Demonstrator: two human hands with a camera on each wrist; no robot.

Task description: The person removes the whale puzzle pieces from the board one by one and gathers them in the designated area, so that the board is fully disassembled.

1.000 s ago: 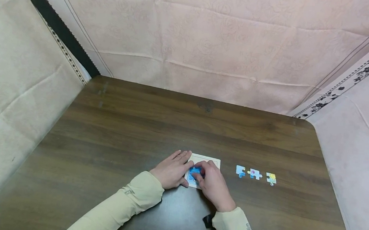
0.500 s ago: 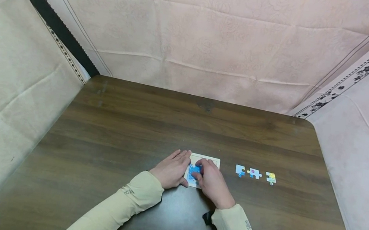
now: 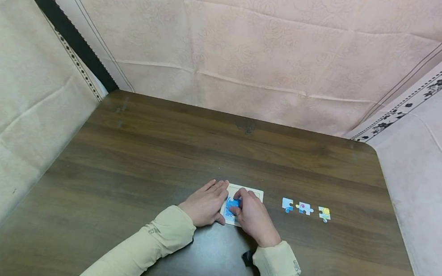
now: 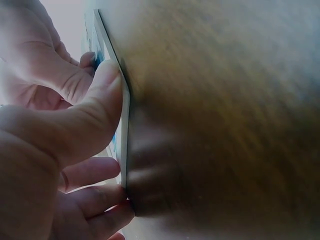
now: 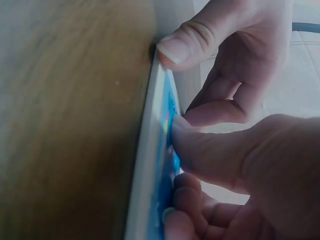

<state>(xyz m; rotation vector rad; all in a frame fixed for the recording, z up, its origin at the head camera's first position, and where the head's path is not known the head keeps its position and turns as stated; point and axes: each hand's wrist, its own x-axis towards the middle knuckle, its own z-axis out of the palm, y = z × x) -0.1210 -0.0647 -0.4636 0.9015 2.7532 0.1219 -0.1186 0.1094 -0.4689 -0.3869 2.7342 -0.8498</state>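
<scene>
A small jigsaw puzzle tray with a pale rim lies flat on the table, blue picture showing in its lower left part. My left hand rests on the tray's left edge with fingers extended; its thumb lies at the near rim. Over the middle of the tray, my right hand has its fingers curled and pinches a blue puzzle piece against the tray. The right hand covers much of the tray's right half. In the right wrist view, the right thumb presses on the blue piece.
To the right of the tray, three loose puzzle pieces lie in a row: a blue-and-white one, a middle one with a pink mark, and a yellow-topped one. Pale cloth walls surround the brown wooden table.
My right hand has shifted very slightly up and left over the tray, fingers still at the blue piece. The left hand and loose pieces stay put.
</scene>
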